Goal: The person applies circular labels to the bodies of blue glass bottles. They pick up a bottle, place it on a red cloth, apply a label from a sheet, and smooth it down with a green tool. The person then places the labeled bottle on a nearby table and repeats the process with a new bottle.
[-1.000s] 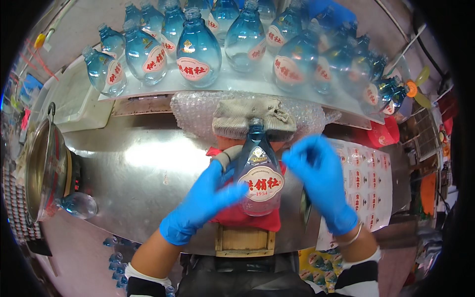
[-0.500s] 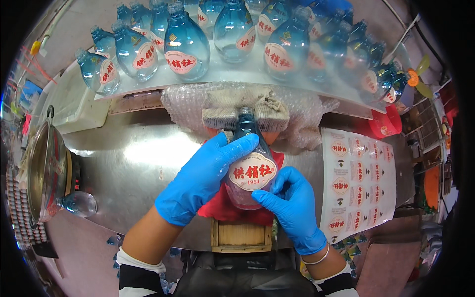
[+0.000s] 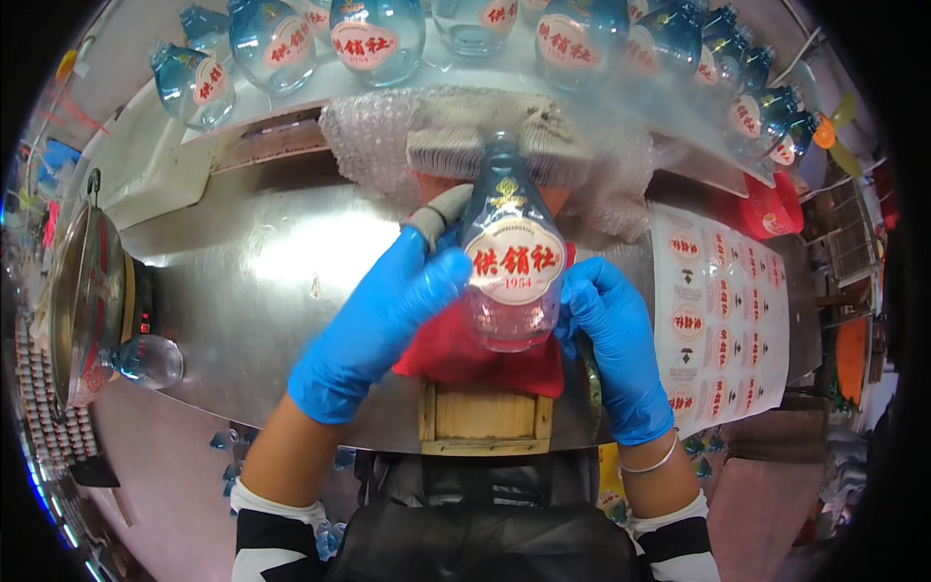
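Observation:
A blue-tinted glass bottle [image 3: 515, 315] with a cream and red oval label leans over a red cloth [image 3: 441, 347]. Its neck lies before a grey layered pad [image 3: 446, 145]. At the bottle's left edge is my left hand [image 3: 373, 320], in a blue glove with grey covering on one finger. Thumb and finger are spread apart there; the thumb is blurred, and any contact behind the glass is hidden. Beside the bottle's lower right, my right hand [image 3: 616, 330] has its gloved fingers bent closed. A narrow greenish strip [image 3: 590, 383] hangs from under them.
Labelled blue bottles [image 3: 378, 39] stand on a ledge at the back, beyond bubble wrap [image 3: 361, 141]. A label sheet [image 3: 722, 320] lies at right near a red container [image 3: 776, 209]. At left are a round metal pan [image 3: 82, 301] and a bottle on its side [image 3: 153, 362].
The bottle has shifted away from me and looks larger. My left thumb has come off its front to the left edge. My right hand has moved from the label's lower edge outward.

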Motion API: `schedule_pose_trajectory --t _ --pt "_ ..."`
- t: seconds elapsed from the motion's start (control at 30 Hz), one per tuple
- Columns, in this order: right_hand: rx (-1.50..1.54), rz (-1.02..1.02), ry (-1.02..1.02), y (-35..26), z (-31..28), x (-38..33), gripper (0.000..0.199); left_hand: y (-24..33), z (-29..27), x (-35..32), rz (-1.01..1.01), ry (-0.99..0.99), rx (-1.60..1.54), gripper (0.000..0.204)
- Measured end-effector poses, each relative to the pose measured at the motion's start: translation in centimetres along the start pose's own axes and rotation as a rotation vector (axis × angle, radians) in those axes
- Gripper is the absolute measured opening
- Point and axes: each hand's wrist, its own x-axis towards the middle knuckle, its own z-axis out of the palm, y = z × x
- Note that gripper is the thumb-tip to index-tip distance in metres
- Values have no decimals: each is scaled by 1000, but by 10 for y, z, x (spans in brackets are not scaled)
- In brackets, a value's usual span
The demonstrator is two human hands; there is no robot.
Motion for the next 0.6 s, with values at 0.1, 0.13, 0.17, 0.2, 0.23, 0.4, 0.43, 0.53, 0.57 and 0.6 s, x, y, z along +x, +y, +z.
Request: schedule_pose_trajectory --t 0.1,0.13,0.17,0.2,0.23,0.4,0.43,0.53,0.57,0.6 --pt "-3 -33 -21 8 -1 1 22 -8 11 -21 70 -15 -44 76" --pt "-16 -53 -25 8 -1 1 22 -10 14 -24 122 -8 -49 76" --pt "-27 -72 -31 10 -1 2 22 -8 16 -25 96 10 -38 79" --pt "-30 -86 -18 11 0 3 22 -11 17 -25 103 15 -39 79" --pt "-32 -100 -5 12 2 3 22 -13 17 -25 110 20 -39 79" --pt "10 -111 0 14 3 5 23 -15 18 -27 126 20 -72 80" --pt "6 -109 -8 15 2 5 22 -15 17 -27 125 13 -69 80" --pt "3 -123 -26 15 1 5 21 -13 16 -27 119 0 -68 80" --pt "4 -132 -29 16 1 5 21 -12 15 -27 115 -3 -73 80" --pt "7 -128 -39 16 0 5 20 -11 15 -28 112 -7 -78 80"
